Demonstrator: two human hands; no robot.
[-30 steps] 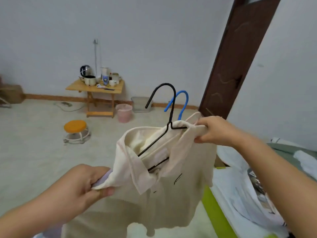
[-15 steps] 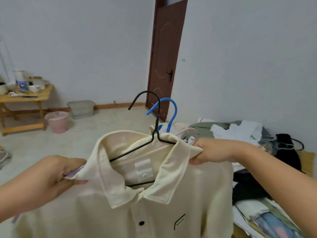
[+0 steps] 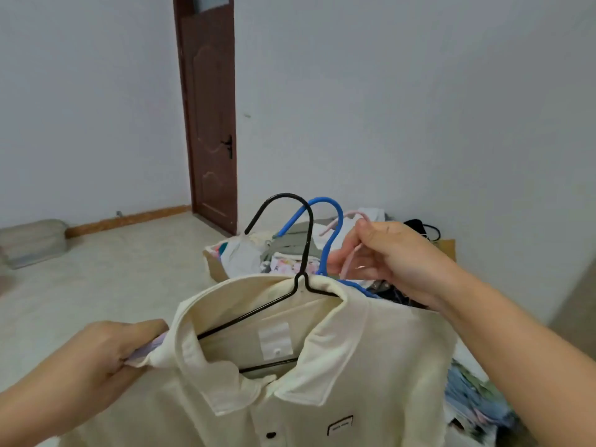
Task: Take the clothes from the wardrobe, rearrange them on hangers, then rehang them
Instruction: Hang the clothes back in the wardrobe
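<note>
Two bare forearms enter from the lower corners of the frame, no sleeves showing. The left hand (image 3: 106, 353) and right hand (image 3: 396, 256) carry no rings, watch or gloves.

I am looking into a plain room of a home, likely a bedroom. White walls (image 3: 403, 108) meet a pale floor (image 3: 106, 279) along a wooden skirting board (image 3: 129, 219), and a dark brown panelled door (image 3: 211, 124) with a lever handle stands shut in the corner. Beside it a heap of loose clothes (image 3: 283, 253) lies piled against the wall, everyday household laundry.
</note>
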